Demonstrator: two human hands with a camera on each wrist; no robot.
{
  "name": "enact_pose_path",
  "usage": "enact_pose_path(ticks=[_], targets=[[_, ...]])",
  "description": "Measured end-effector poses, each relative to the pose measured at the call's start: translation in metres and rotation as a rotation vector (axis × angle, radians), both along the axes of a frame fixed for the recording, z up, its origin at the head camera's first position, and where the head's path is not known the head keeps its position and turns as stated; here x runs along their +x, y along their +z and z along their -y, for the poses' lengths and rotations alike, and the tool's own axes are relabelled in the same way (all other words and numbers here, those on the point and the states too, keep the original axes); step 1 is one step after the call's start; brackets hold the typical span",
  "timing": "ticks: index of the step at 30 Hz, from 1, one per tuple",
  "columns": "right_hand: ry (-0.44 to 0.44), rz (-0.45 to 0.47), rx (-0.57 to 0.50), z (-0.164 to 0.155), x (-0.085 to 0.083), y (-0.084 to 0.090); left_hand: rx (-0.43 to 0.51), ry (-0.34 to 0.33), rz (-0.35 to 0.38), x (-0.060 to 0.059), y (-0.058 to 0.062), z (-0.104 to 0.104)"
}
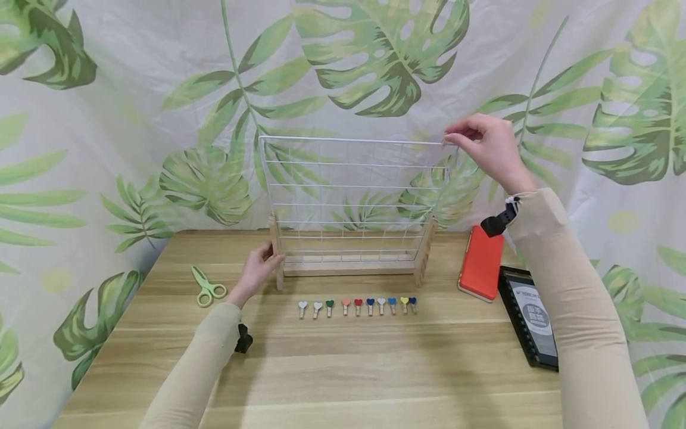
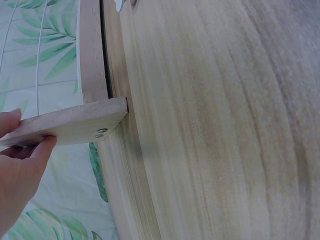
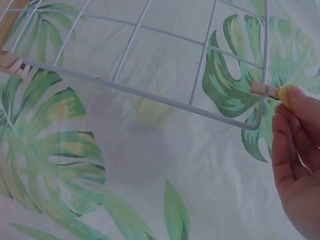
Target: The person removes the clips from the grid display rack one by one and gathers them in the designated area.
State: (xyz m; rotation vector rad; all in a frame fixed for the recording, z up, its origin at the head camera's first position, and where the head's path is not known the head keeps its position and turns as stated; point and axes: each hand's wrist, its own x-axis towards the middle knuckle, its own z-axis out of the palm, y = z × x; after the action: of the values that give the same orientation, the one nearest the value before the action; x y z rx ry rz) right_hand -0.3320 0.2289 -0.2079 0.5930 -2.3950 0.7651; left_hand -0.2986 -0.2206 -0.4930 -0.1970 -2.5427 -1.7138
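A white wire grid rack [image 1: 343, 186] stands upright in a wooden base [image 1: 348, 268]. My left hand [image 1: 258, 271] holds the base's left wooden upright [image 2: 75, 117], thumb on one face and a finger on the other. Up at the grid's top right corner, my right hand [image 1: 486, 146] pinches a small wooden clothespin [image 3: 270, 92] with a yellow heart [image 3: 286, 98]. Its wooden jaws overlap the outer wire in the right wrist view. Several heart-topped clothespins [image 1: 358, 306] lie in a row in front of the base, in white, green, orange, red, blue and yellow.
Green scissors [image 1: 206, 289] lie left of the rack. On the right are a red case [image 1: 482, 262] and a black-edged notebook [image 1: 530, 316], partly under the right forearm. A leaf-patterned curtain [image 1: 375, 65] hangs behind the wooden table [image 1: 343, 369].
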Motion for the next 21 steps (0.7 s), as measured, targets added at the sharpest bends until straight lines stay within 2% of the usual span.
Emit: enact_pose_path(ticks=[8,13,16,21], targets=[[-0.016,-0.08,-0.029,0.003,0.0,-0.003,-0.017,0.008,-0.008,0.002,0.001,-0.002],[-0.036,-0.109,-0.099,0.004,0.006,-0.001,-0.011,-0.002,-0.003,0.012,0.019,-0.008],[-0.029,-0.103,-0.108,0.003,0.011,0.0,-0.011,-0.004,-0.004,0.015,0.025,-0.01],[0.029,-0.058,-0.04,-0.001,0.023,-0.012,-0.029,0.016,-0.015,0.006,0.01,-0.005]])
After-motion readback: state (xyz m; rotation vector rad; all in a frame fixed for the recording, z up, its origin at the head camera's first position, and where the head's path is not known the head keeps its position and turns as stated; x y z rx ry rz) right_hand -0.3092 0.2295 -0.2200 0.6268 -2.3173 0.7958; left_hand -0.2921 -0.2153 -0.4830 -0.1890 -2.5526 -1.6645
